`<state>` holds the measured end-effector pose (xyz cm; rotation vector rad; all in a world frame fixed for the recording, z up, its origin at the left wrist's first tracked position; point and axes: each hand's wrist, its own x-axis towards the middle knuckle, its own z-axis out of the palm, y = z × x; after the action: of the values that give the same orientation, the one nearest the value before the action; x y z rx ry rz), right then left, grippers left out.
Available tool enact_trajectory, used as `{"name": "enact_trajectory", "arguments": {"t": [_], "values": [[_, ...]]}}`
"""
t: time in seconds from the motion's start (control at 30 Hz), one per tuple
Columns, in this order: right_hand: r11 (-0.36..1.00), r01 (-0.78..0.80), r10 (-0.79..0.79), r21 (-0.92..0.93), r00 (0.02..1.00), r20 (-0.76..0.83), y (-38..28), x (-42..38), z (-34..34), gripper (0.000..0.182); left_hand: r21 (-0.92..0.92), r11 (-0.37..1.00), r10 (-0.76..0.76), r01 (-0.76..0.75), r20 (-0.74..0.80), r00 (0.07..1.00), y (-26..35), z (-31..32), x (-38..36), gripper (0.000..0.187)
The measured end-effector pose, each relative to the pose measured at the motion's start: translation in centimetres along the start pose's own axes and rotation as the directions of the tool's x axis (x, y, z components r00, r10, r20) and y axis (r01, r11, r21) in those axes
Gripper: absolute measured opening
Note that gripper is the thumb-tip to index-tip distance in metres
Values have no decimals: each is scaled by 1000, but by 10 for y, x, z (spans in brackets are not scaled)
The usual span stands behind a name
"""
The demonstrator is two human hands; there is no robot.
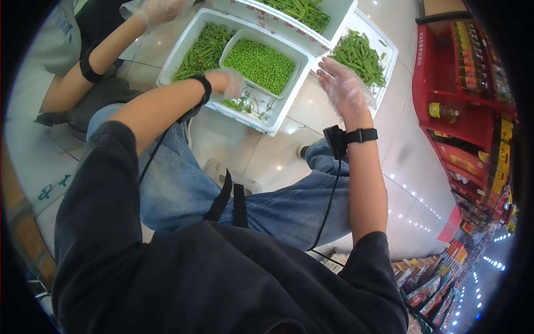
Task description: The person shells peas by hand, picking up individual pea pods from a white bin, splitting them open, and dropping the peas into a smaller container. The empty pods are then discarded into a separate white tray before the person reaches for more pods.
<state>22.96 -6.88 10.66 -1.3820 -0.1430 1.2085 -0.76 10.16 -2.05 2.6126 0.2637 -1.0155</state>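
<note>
My left hand (pixel 227 83), in a clear plastic glove, is over the white foam box (pixel 307 58), at the near edge of a tray (pixel 290 91) full of shelled green peas (pixel 258 65). Its fingers are blurred and partly hidden. Below it, green pod scraps (pixel 245 104) lie on the box floor, and a heap of empty-looking pods (pixel 208 49) fills the box's left side. My right hand (pixel 346 92), also gloved, is open with fingers stretched out, beside whole pea pods (pixel 359 58) on a white foam lid (pixel 391 53).
Behind the box stands another foam box (pixel 340 29) with more pods (pixel 300 14). A co-worker's gloved hand (pixel 158 10) is at the upper left. Red store shelves (pixel 431 72) with bottles line the right side. Black cables (pixel 329 206) run from my wrist straps.
</note>
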Motion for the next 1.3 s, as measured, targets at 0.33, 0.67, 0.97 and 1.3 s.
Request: {"name": "enact_trajectory", "arguments": {"t": [0.33, 0.67, 0.97, 1.3], "values": [[999, 27, -27, 22, 1000, -14, -7, -4, -8, 37, -183, 958, -250, 222, -145, 957, -32, 7, 39, 22], [999, -20, 18, 34, 998, 52, -11, -3, 3, 36, -216, 927, -324, 307, -43, 945, -59, 128, 67, 25], [999, -47, 47, -10, 997, 63, -4, 6, 6, 34, -390, 862, -298, 323, 125, 946, -19, 109, 103, 26], [997, -1, 11, -79, 993, 120, -1, 5, 9, 34, -80, 970, -227, 231, 54, 972, -13, 122, 108, 35]]}}
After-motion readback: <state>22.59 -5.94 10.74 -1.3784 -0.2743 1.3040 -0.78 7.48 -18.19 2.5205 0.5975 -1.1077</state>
